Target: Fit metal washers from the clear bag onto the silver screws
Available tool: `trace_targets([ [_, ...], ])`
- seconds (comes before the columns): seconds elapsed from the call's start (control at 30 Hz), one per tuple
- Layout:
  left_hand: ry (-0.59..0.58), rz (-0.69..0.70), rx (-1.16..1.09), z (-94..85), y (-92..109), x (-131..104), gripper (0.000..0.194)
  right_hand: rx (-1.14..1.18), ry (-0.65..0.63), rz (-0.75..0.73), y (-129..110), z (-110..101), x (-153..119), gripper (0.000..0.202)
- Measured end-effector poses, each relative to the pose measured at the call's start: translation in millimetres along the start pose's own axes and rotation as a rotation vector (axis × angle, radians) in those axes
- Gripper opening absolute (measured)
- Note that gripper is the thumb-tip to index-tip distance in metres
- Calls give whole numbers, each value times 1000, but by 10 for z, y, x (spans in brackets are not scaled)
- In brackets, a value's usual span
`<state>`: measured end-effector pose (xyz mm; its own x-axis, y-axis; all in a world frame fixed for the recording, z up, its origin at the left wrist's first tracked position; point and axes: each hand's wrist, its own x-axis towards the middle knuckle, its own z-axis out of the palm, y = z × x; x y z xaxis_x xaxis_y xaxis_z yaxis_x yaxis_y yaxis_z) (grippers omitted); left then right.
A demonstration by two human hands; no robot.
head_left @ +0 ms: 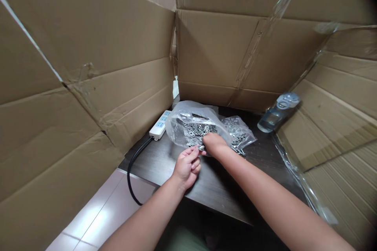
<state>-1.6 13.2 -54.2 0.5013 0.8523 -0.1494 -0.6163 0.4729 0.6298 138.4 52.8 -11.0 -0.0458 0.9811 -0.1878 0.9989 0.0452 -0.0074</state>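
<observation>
My left hand (188,164) is closed, with thumb and forefinger pinching a small shiny metal bolt (201,148). Right beside that bolt is my right hand (214,144), bent at the wrist with its fingers curled in. Its back hides most of the fingers, so what they grip is not visible. Just behind both hands, a translucent plastic bag (179,121) lies with its mouth towards me. Many metal nuts (203,128) are spread inside it. To the right, loose bolts (238,150) lie by a second clear plastic bag (235,123).
A white power strip (160,125) with a black cable (131,164) sits at the dark table's (212,190) left edge. A clear water bottle (277,113) stands at the back right. Tall cardboard walls (218,51) enclose the left, back and right.
</observation>
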Motion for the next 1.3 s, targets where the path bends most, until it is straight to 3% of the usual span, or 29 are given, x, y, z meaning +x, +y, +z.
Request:
trace_targets([
  [0.2,9,5,11,6,3,5,24,9,14,-19,45,0,-66,22],
  [0.53,2,14,37,-7,-8,-2,26,83,22,78,197,2,-30,28],
  [0.93,-20,-4,72,12,-10,-11,28,56,26,6,-9,7,-20,16],
  [1.1,1,58,119,30,-21,-19,28,111,116,-14,-28,-44,-18,16],
  [1.2,78,185,178,39,-43,-30,31,366,271,23,22,-34,-146,25],
  [1.3,103,275,285,47,-79,-39,31,1064,380,45,67,32,-400,25],
])
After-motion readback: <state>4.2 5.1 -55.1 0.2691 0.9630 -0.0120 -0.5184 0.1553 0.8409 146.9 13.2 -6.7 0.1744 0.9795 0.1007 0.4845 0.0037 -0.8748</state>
